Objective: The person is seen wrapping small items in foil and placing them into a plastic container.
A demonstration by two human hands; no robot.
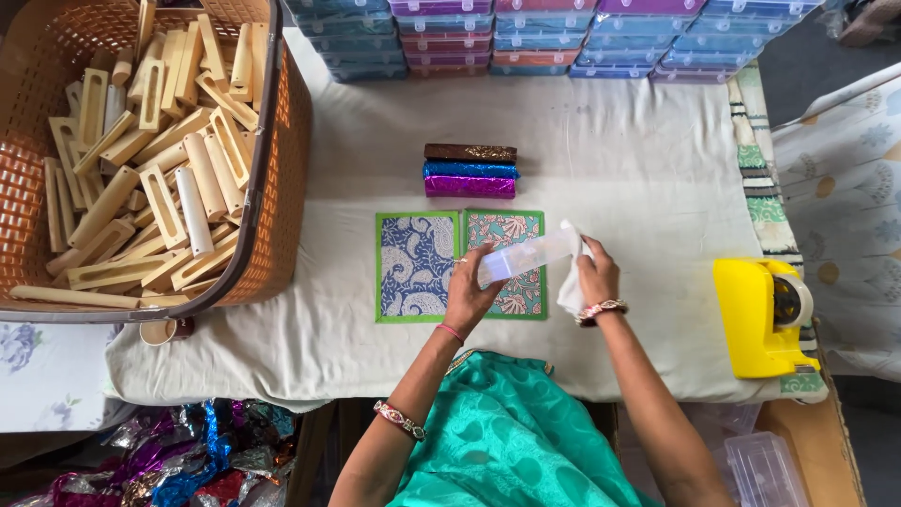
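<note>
We count two patterned cards (418, 266) lying side by side on the cloth-covered table (638, 160), one blue and one teal, both edged in green. Just beyond them lie three foil-wrapped bars (469, 170) touching in a row: brown, blue and purple. One clear plastic box (526, 256) is held above the teal card. Our left hand (472, 288) has its grip closed around the near end of that box. Our right hand (596, 277) has its grip closed on one white cloth (571, 286), pressed against the box's far end. One basket (272, 178) of wooden pieces sits at the left, one yellow tape dispenser (762, 316) at the right.
</note>
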